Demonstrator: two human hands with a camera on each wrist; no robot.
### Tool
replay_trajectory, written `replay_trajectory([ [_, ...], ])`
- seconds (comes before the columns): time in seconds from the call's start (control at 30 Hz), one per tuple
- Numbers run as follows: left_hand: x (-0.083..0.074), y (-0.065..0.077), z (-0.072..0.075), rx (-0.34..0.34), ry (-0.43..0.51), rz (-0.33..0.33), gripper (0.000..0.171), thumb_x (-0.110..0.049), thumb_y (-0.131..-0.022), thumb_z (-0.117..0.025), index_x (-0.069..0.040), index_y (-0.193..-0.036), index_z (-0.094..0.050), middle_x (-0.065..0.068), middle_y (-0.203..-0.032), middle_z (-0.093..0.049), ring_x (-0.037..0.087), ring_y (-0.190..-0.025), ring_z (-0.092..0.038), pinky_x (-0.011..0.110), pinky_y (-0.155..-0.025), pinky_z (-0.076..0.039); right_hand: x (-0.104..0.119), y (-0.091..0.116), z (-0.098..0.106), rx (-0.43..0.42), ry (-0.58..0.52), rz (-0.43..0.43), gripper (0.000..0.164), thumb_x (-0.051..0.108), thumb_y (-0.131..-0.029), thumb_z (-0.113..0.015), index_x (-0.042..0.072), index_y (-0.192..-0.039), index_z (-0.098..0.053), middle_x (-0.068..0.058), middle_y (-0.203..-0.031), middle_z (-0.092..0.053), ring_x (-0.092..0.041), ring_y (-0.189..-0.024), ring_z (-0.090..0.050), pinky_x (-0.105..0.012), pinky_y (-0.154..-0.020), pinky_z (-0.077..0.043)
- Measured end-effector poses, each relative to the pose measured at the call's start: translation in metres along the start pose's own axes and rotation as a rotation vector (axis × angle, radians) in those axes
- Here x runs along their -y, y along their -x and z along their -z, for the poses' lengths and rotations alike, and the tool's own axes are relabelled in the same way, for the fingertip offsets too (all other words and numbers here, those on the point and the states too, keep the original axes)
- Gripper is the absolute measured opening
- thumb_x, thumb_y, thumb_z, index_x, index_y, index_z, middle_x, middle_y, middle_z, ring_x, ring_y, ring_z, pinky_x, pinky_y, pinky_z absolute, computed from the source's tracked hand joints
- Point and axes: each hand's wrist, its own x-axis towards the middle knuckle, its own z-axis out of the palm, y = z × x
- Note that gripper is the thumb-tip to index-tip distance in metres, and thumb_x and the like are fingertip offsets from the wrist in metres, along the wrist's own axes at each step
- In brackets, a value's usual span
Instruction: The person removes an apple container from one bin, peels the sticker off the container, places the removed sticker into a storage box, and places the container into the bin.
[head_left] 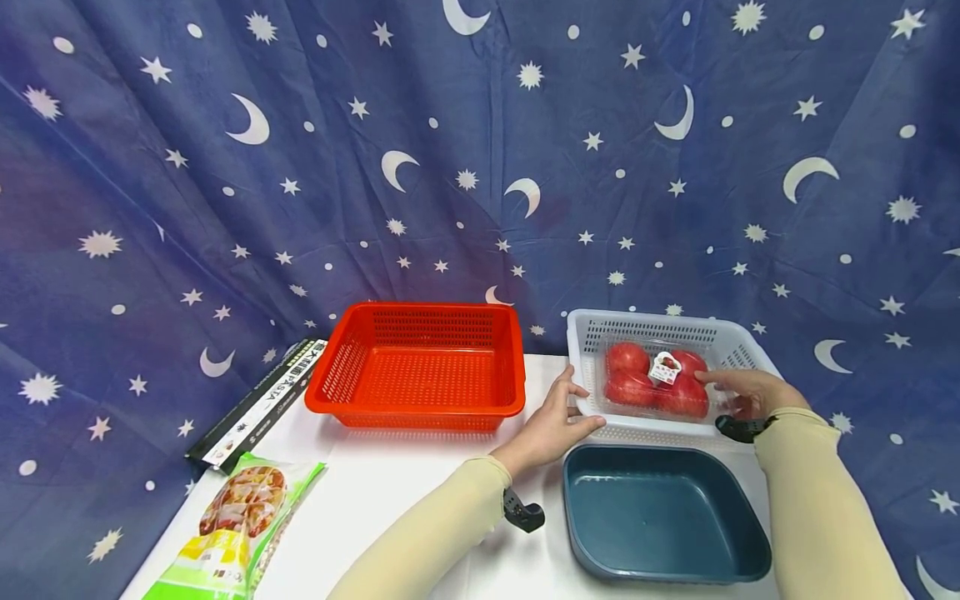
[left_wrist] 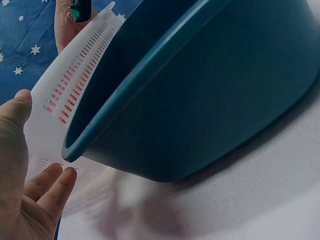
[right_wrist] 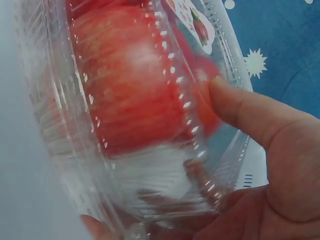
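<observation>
A clear plastic clamshell of red apples (head_left: 632, 388), with a white label on its lid, sits in the white basket (head_left: 727, 329) at the right. My right hand (head_left: 750, 392) grips the clamshell's right end. In the right wrist view the thumb (right_wrist: 235, 102) presses on the lid, while the other fingers lie under the pack, partly seen through the plastic. My left hand (head_left: 551, 425) is at the basket's front left corner, thumb and fingers spread apart. From the left wrist, its fingertips (left_wrist: 62, 177) show close to the basket's wall.
Directly in front of the white basket stands a dark teal tub (head_left: 660, 517). A red basket (head_left: 416, 367) is at the middle back. Farther left lie a black-and-white pasta box (head_left: 258, 408) and a green food bag (head_left: 240, 525). A starry blue curtain (head_left: 450, 167) hangs behind the table.
</observation>
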Motion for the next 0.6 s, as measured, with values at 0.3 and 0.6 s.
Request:
replay_trajectory([
  [0.3,0.000,-0.001,0.000,0.001,-0.005,-0.011,0.042,-0.040,-0.095,-0.073,-0.023,-0.123,-0.046,-0.005,-0.171,-0.012,0.015,-0.116,-0.066,0.031,-0.100,-0.051,0.003,0.004,-0.001,0.065,-0.247,-0.006,0.112,0.053,-0.098,-0.064,-0.006,-0.157,0.011,-0.031,-0.150,-0.024,-0.040,-0.130,-0.037,-0.041,-0.094,-0.056],
  [0.6,-0.001,-0.001,0.001,0.010,-0.003,-0.003,0.043,-0.042,-0.095,-0.073,-0.023,-0.124,-0.046,-0.008,-0.171,-0.011,0.014,-0.118,-0.065,0.028,-0.100,-0.050,0.011,0.003,-0.005,0.128,-0.516,-0.045,0.105,0.039,-0.098,-0.069,0.007,-0.162,0.009,-0.016,-0.115,-0.053,-0.026,-0.093,-0.065,-0.050,-0.100,-0.049],
])
